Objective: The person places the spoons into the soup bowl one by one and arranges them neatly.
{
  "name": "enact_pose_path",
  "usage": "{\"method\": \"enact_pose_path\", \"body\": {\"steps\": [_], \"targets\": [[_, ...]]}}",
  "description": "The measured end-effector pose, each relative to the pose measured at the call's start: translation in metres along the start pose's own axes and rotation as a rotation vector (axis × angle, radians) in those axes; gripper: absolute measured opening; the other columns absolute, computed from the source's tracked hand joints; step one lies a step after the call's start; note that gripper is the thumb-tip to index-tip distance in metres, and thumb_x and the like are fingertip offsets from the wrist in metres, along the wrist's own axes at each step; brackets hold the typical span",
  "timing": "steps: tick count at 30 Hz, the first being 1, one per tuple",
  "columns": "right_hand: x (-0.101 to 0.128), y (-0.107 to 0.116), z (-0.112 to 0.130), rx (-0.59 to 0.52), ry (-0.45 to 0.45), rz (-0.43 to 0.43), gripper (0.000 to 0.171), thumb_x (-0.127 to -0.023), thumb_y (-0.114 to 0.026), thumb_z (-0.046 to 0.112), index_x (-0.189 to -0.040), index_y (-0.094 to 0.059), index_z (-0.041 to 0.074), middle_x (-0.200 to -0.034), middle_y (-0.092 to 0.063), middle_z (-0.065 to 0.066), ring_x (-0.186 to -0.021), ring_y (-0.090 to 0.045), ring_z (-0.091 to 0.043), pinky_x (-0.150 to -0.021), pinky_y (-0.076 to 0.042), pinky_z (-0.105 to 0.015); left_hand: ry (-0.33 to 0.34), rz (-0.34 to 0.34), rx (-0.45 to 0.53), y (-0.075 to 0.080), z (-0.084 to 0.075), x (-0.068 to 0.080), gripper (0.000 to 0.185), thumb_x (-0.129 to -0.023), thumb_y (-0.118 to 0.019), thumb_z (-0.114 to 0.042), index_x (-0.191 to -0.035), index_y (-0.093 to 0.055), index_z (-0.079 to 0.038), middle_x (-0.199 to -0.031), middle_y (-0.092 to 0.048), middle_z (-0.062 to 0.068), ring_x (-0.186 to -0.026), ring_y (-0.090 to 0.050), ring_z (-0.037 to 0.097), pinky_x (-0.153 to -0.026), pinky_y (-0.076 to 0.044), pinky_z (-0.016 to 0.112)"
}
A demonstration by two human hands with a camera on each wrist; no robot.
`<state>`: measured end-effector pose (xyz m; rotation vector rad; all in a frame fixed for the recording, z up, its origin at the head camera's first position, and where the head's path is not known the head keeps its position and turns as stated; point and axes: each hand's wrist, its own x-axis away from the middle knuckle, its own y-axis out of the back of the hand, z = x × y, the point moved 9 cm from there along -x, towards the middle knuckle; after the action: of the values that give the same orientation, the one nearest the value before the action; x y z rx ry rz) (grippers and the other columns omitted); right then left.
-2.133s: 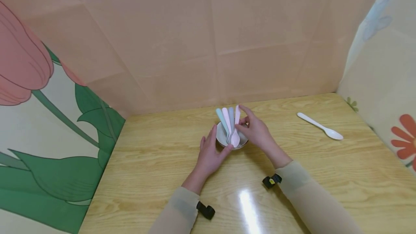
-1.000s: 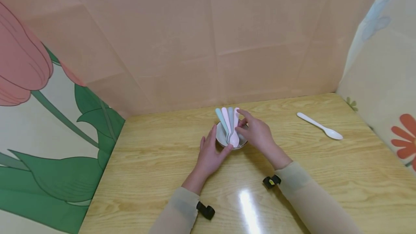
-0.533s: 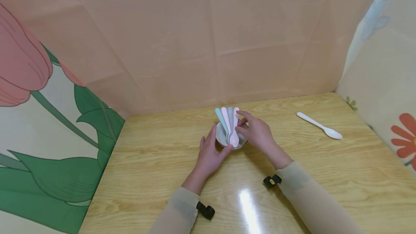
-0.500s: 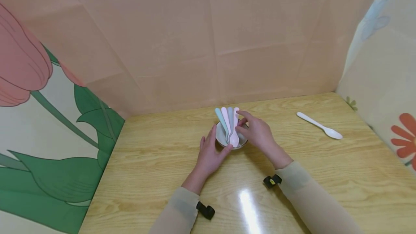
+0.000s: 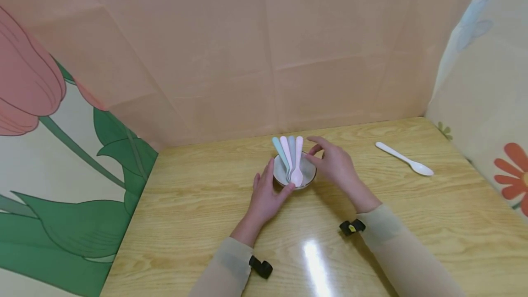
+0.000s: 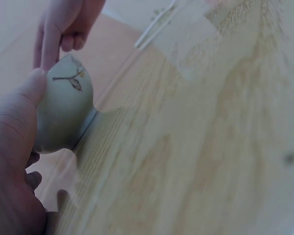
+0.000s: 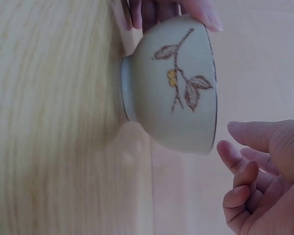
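Note:
A small bowl (image 5: 308, 169) with a dark rim stands upright on the table; its pale outer wall (image 7: 157, 105) carries a brown leafy twig. My left hand (image 5: 266, 197) holds the bowl from the near left, thumb at the rim and fingers along its side. Several spoons lean in the bowl with handles fanned away from me: a teal one (image 5: 280, 148), a pink one (image 5: 285, 145), a grey-blue one (image 5: 292, 145) and, rightmost, another pink spoon (image 5: 298, 164). My right hand (image 5: 337, 166) is beside the right rim, fingers loosely bent, holding nothing.
A white spoon (image 5: 403, 158) lies on the wooden table (image 5: 198, 205), off to the right. Behind the table hangs a plain pinkish cloth (image 5: 214, 58), with flower-printed sheets at left and right. Light glares on the near tabletop.
The right hand lowered the rightmost pink spoon slightly among the others, then let go and moved a little right. My left hand stayed at the bowl.

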<state>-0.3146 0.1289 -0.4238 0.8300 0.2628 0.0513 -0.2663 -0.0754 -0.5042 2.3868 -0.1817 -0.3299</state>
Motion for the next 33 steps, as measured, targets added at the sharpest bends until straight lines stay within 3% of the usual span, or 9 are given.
{"method": "enact_pose_path", "body": {"steps": [7, 19, 33], "targets": [[0.003, 0.018, -0.01, -0.004, -0.026, -0.017, 0.055, -0.106, -0.078, 0.023, -0.156, -0.06, 0.008, -0.117, -0.078, -0.011, -0.085, -0.06, -0.026, -0.067, -0.045, -0.038, -0.022, -0.013, -0.026, -0.003, 0.0, -0.001, 0.102, -0.107, -0.067, -0.059, -0.177, -0.015, -0.006, -0.178, -0.031, 0.016, -0.165, -0.03, 0.031, -0.134, -0.008, 0.063], [0.008, 0.066, -0.038, 0.076, -0.014, -0.087, 0.054, -0.106, -0.079, 0.03, -0.152, -0.063, 0.005, -0.115, -0.079, -0.012, -0.083, -0.062, -0.027, -0.064, -0.044, -0.039, -0.012, -0.019, -0.023, -0.001, 0.002, -0.001, 0.103, -0.106, -0.066, -0.061, -0.177, -0.015, -0.007, -0.179, -0.029, 0.014, -0.165, -0.029, 0.03, -0.134, -0.007, 0.06], [0.015, 0.104, -0.098, 0.159, -0.059, -0.071, 0.059, -0.109, -0.072, 0.04, -0.153, -0.06, 0.003, -0.123, -0.077, -0.019, -0.097, -0.068, -0.036, -0.069, -0.047, -0.042, -0.006, -0.017, -0.015, -0.002, 0.004, -0.001, 0.104, -0.106, -0.065, -0.064, -0.177, -0.015, -0.007, -0.18, -0.029, 0.012, -0.166, -0.027, 0.029, -0.134, -0.007, 0.06]]}}
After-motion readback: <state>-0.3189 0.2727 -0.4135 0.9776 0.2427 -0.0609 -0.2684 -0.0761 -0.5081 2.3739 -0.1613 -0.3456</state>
